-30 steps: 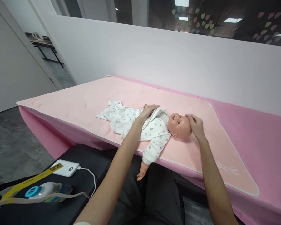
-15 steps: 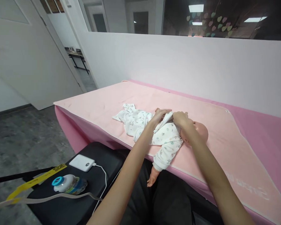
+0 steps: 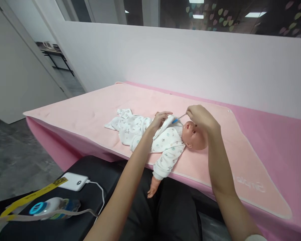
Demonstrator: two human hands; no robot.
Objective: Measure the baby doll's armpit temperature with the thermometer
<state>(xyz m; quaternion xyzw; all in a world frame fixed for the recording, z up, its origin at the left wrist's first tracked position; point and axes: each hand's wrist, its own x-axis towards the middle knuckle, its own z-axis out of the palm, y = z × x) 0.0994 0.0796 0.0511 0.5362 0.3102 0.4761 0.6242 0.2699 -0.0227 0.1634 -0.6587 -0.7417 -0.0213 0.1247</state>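
A baby doll (image 3: 194, 135) lies on its back on the pink-covered table, head to the right. It wears a white printed outfit (image 3: 168, 139), and one arm (image 3: 154, 187) hangs over the near edge. My left hand (image 3: 161, 119) is at the doll's chest, holding up the outfit's front flap (image 3: 163, 127); its fingertips are partly hidden. Above the doll's face, my right hand (image 3: 197, 113) pinches a thin rod (image 3: 182, 116). The rod's blue end (image 3: 175, 121) points down at the opened neckline. Its exact kind is too small to make out.
At the lower left, a black chair seat (image 3: 90, 167) bears a white power bank (image 3: 74, 181) with a cable and a bottle (image 3: 55, 206) with a blue cap. A yellow strap (image 3: 32, 197) crosses there. A white wall (image 3: 145, 57) rises behind the table (image 3: 90, 103).
My right hand has come up and away from the doll's collar, and the thin rod with the blue end now shows. My left hand stays at the flap. The view has shifted right.
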